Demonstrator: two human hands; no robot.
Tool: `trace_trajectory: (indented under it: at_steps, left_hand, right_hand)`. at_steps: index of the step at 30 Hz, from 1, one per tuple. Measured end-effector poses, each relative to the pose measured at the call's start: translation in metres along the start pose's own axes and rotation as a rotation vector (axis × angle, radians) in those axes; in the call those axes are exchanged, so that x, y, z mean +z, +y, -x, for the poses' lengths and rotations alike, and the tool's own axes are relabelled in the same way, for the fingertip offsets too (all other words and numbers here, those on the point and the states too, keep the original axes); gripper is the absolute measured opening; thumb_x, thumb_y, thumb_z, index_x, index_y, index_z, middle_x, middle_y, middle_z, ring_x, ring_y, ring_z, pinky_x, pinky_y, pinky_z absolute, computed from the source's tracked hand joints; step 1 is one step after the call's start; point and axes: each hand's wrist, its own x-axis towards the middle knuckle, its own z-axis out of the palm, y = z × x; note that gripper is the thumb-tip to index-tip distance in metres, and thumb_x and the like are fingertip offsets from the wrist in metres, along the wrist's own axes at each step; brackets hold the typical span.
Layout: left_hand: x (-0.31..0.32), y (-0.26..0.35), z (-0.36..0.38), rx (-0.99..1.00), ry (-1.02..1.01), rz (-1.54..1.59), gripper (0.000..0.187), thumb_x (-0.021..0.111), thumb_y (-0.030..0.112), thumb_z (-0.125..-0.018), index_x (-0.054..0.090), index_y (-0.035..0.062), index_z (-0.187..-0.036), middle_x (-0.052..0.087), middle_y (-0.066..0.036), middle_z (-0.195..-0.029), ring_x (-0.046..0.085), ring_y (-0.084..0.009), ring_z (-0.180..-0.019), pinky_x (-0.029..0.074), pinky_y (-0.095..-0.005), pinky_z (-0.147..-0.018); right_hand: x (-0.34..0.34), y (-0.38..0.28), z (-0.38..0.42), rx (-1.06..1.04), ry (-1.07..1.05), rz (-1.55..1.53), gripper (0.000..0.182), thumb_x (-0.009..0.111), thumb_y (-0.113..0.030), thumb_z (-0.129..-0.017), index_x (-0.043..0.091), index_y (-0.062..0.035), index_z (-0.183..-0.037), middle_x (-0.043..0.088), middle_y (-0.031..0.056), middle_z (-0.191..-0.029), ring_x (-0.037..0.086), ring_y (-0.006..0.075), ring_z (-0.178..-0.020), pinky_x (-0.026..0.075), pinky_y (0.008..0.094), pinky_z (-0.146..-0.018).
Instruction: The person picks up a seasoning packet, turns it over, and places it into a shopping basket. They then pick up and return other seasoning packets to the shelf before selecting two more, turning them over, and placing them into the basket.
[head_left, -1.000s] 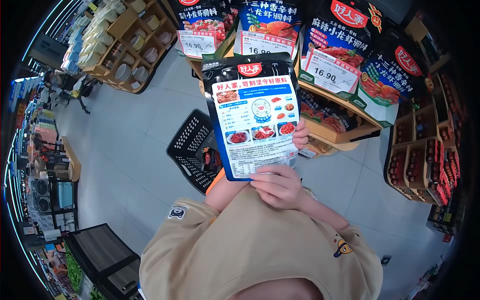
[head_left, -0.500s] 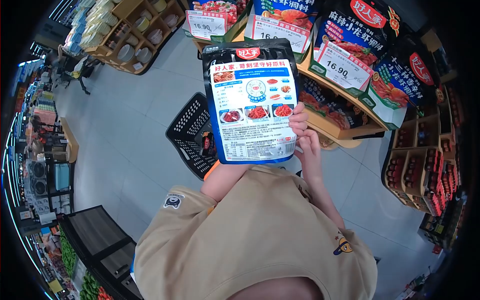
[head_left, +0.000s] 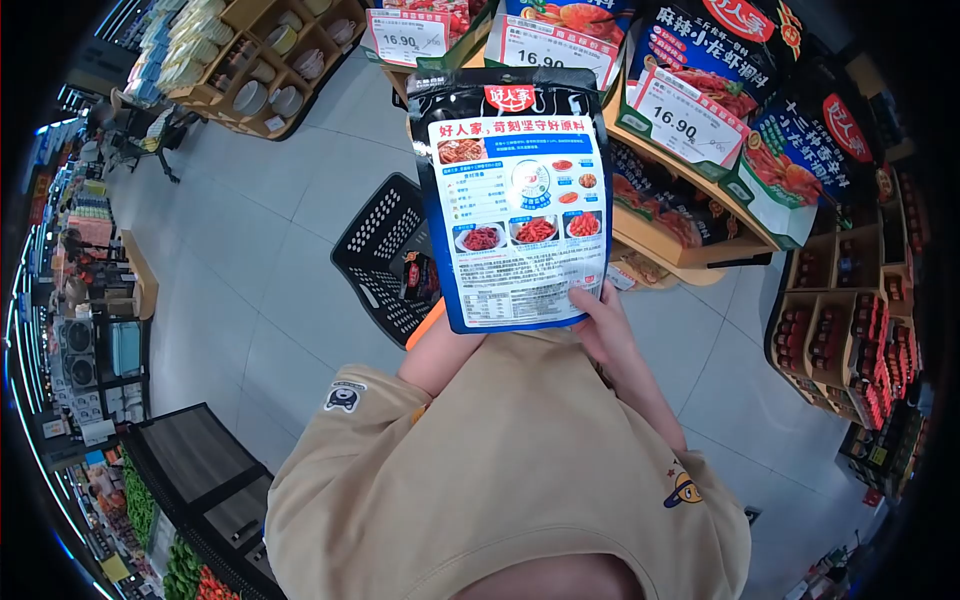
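A black and blue seasoning pouch (head_left: pixel 520 200) is held upright in front of me, its printed back panel facing me. My right hand (head_left: pixel 600 315) is closed on the pouch's lower right corner, thumb on the front and the other fingers mostly behind. Only my left forearm (head_left: pixel 440 362) shows; it runs up behind the pouch, which hides that hand and its fingers. Beyond the pouch's left side is a black shopping basket (head_left: pixel 375 235) with perforated walls. A dark packet (head_left: pixel 417 275) lies in it, partly covered by the pouch.
A wooden display shelf (head_left: pixel 690 262) stands ahead to the right, with similar pouches (head_left: pixel 715 50) and price cards (head_left: pixel 685 115). Shelves of red-labelled jars (head_left: pixel 830 335) are at far right. Bowls fill a wooden rack (head_left: pixel 285 65) at upper left. A black-framed stand (head_left: pixel 195 460) is at lower left.
The pouch has shifted slightly right. Fingers wrapped round its right edge have gone from sight behind it. My right hand has moved from just beside the pouch onto its lower right corner.
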Motion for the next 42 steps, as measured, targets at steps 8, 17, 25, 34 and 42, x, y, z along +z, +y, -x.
trace_trajectory:
  at_steps: [8, 17, 25, 34, 42]
  left_hand:
    - [-0.014, 0.025, 0.001, 0.33, 0.323, -0.195, 0.065, 0.032, 0.052, -0.082, 0.037, -0.0038, -0.115, 0.048, -0.018, -0.106, 0.048, -0.0283, -0.096, 0.039, -0.0346, -0.085]
    - [-0.031, 0.016, 0.02, 0.231, 0.011, 0.028, 0.047, 0.032, 0.033, -0.088, 0.039, -0.0028, -0.118, 0.048, -0.017, -0.116, 0.049, -0.0262, -0.104, 0.038, -0.0369, -0.089]
    - [-0.022, -0.018, 0.038, 0.354, 0.071, 0.036, 0.044, 0.033, 0.03, -0.088, 0.042, -0.0031, -0.115, 0.049, -0.018, -0.113, 0.051, -0.0275, -0.1, 0.041, -0.0376, -0.086]
    - [-0.011, -0.035, 0.034, 0.354, 0.052, 0.065, 0.047, 0.033, 0.034, -0.087, 0.042, -0.0033, -0.115, 0.051, -0.017, -0.112, 0.052, -0.0268, -0.099, 0.042, -0.0371, -0.085]
    - [0.005, -0.034, 0.026, 0.345, 0.165, -0.027, 0.047, 0.035, 0.034, -0.087, 0.041, -0.0027, -0.116, 0.051, -0.018, -0.111, 0.053, -0.0276, -0.097, 0.043, -0.0372, -0.083]
  right_hand:
    - [-0.012, -0.006, 0.005, -0.155, 0.121, -0.01, 0.035, 0.056, 0.001, -0.076, 0.042, 0.0005, -0.108, 0.054, 0.0118, -0.101, 0.057, 0.017, -0.088, 0.049, 0.0292, -0.075]
    - [-0.034, -0.014, 0.012, -0.123, 0.1, -0.005, 0.034, 0.055, -0.003, -0.078, 0.041, 0.0006, -0.109, 0.054, 0.0125, -0.101, 0.057, 0.0175, -0.089, 0.049, 0.0305, -0.074]
    - [-0.059, -0.021, 0.029, -0.069, 0.041, 0.104, 0.035, 0.053, -0.004, -0.079, 0.039, -0.001, -0.11, 0.051, 0.011, -0.106, 0.053, 0.0177, -0.095, 0.046, 0.0308, -0.08]
    - [-0.068, -0.032, 0.043, -0.069, 0.042, 0.06, 0.032, 0.055, 0.0, -0.078, 0.043, 0.0003, -0.107, 0.054, 0.0114, -0.102, 0.055, 0.017, -0.091, 0.047, 0.029, -0.077]
    - [-0.067, -0.042, 0.044, -0.116, 0.048, 0.056, 0.032, 0.055, -0.001, -0.078, 0.043, 0.0002, -0.107, 0.053, 0.0117, -0.103, 0.055, 0.0175, -0.093, 0.046, 0.0296, -0.078]
